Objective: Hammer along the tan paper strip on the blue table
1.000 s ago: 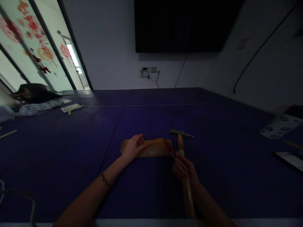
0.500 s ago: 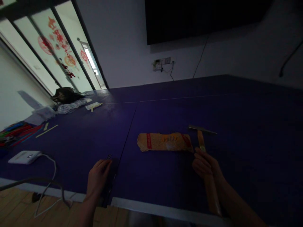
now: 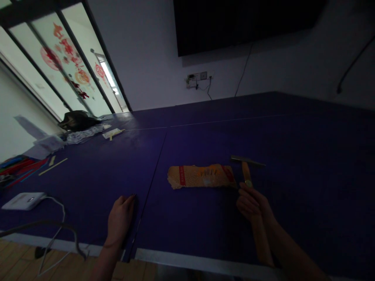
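My right hand [image 3: 250, 201] is wrapped round the wooden handle of a hammer [image 3: 247, 171]. The hammer's narrow metal head lies just beyond the right end of a piece of brown cardboard [image 3: 191, 175] on the table. Red bands cross the cardboard, and several thin dark nails [image 3: 208, 172] show in a row on its orange patch. Left of the cardboard, my left hand [image 3: 121, 216] is closed with fingertips pinched near the tabletop. Small dark tips, which look like nails, barely show at its fingers; the rest is hidden.
A seam runs through the purple table [image 3: 187, 222] between my left hand and the cardboard. At left lie a white device [image 3: 25, 201] with a cable, yellow strips [image 3: 52, 166] and colored items. A dark bag [image 3: 77, 120] sits at the back left. A screen [image 3: 249, 23] hangs above.
The view has shifted slightly, moving most things a little left. Thin prongs that stuck out past my left fingertips are now mostly hidden. My right hand keeps its grip on the hammer.
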A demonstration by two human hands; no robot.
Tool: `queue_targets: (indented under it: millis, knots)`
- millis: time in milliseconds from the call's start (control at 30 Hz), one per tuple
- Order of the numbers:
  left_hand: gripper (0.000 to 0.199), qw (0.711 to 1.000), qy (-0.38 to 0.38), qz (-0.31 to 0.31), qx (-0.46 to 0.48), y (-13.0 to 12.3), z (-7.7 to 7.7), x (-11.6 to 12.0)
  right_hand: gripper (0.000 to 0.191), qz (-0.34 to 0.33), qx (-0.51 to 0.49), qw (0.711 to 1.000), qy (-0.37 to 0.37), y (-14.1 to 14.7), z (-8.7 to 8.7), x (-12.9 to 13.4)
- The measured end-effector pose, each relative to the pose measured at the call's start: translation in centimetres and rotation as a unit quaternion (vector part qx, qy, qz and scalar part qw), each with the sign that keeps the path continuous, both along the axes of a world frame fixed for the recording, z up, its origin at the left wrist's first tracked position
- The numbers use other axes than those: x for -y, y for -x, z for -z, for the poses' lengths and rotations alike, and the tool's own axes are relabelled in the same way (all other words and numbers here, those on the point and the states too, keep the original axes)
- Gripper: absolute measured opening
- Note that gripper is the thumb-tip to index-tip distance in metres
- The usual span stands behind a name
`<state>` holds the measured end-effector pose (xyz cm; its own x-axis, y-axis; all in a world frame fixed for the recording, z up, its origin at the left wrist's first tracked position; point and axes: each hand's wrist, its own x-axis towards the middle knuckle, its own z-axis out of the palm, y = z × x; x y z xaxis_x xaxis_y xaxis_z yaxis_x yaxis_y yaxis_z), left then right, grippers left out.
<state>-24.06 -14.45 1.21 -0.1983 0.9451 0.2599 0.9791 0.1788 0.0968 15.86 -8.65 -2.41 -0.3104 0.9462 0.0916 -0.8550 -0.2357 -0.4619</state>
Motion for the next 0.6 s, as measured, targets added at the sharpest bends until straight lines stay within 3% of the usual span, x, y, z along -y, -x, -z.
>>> queue_targets:
  millis: [233, 600]
  knots:
    - [0.034, 0.999, 0.023, -0.001, -0.038, 0.12, 0.47, 0.11, 0.026, -0.005, -0.004, 1.0, 0.004, 0.12, 0.09, 0.08]
    - [0.033, 1.0, 0.008, 0.004, 0.006, 0.32, 0.18, 0.14, 0.032, -0.026, -0.027, 0.999, 0.004, 0.33, -0.39, 0.05]
